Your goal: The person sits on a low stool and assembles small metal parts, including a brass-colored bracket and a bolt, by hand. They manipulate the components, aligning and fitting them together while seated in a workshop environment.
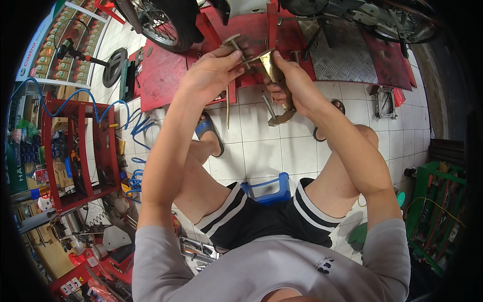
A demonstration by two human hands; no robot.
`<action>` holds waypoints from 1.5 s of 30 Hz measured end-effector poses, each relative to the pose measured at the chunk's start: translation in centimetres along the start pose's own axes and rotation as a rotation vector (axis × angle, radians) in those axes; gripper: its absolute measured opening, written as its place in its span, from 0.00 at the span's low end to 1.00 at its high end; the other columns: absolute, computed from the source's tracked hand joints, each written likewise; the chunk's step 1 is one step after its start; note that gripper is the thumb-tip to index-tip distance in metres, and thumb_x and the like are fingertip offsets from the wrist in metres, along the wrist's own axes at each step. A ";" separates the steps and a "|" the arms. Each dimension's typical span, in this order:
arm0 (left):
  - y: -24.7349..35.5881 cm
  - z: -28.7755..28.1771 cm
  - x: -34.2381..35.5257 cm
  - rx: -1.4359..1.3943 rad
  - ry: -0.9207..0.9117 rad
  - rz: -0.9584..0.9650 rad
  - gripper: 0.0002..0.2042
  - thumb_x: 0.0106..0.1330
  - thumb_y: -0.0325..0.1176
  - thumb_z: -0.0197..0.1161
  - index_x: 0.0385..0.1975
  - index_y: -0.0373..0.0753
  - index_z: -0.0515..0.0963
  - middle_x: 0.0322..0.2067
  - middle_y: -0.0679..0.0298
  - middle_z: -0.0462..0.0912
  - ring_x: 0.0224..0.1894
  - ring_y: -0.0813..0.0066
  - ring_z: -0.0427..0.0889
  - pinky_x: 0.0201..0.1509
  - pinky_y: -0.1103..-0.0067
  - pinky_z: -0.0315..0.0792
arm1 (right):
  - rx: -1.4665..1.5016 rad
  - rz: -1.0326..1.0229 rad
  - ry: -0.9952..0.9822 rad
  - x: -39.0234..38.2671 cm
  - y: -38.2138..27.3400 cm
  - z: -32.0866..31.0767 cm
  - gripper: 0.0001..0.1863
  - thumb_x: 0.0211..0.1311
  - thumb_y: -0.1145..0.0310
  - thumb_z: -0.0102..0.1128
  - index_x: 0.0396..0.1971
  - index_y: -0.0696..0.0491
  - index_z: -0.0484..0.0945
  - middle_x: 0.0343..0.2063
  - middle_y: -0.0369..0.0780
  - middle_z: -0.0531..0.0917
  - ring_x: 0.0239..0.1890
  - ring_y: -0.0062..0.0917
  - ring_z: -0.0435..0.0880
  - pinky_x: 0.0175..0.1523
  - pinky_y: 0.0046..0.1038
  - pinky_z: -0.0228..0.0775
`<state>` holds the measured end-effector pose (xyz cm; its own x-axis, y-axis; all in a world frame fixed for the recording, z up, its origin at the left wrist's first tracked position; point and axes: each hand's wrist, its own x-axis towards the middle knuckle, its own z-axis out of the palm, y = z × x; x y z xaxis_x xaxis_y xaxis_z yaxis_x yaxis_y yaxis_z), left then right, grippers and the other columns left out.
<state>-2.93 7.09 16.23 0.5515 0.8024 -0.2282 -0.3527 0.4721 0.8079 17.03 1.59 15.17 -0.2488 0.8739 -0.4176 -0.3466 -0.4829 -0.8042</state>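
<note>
My left hand [217,70] is closed on a metal pin with a flat round head [231,40], its shank pointing down between my fingers. A long thin metal piece [228,111] hangs below that hand. My right hand [291,79] grips a gold-coloured metal bracket [266,64], whose upper end reaches toward the pin in my left hand; whether they touch I cannot tell. The bracket's lower end carries an upright metal post [268,105]. Part of the bracket is hidden behind my right fingers.
A red work platform [161,83] with motorcycles [168,27] stands ahead. A red trolley [55,191], coiled blue hose [141,126] and loose tools are at left, a green rack [427,211] at right. A blue plastic stool [266,186] is between my thighs, over white tiles.
</note>
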 end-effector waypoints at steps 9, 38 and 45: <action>-0.2 0.0 0.1 0.136 0.053 0.008 0.13 0.66 0.30 0.59 0.50 0.39 0.73 0.42 0.68 0.78 0.44 0.75 0.74 0.55 0.72 0.65 | 0.021 -0.014 -0.006 -0.1 0.0 0.1 0.25 0.72 0.48 0.42 0.26 0.55 0.71 0.19 0.34 0.71 0.15 0.13 0.64 0.16 0.18 0.54; -0.2 0.3 -0.1 0.180 0.172 0.045 0.11 0.63 0.30 0.63 0.44 0.41 0.75 0.39 0.69 0.80 0.42 0.75 0.75 0.50 0.73 0.67 | -0.070 0.023 -0.030 0.0 0.0 -0.4 0.26 0.72 0.46 0.40 0.26 0.54 0.70 0.17 0.32 0.68 0.14 0.13 0.60 0.18 0.18 0.51; 0.3 1.3 0.0 0.009 0.031 -0.020 0.11 0.63 0.30 0.64 0.44 0.39 0.76 0.41 0.68 0.80 0.43 0.76 0.75 0.49 0.75 0.66 | -0.014 0.012 0.056 0.1 0.1 -0.2 0.27 0.72 0.45 0.37 0.25 0.54 0.70 0.15 0.31 0.66 0.14 0.13 0.61 0.18 0.19 0.51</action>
<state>-2.04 6.75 17.16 0.5351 0.8034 -0.2611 -0.3350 0.4855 0.8075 17.21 1.61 14.98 -0.2021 0.8699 -0.4500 -0.3306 -0.4931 -0.8047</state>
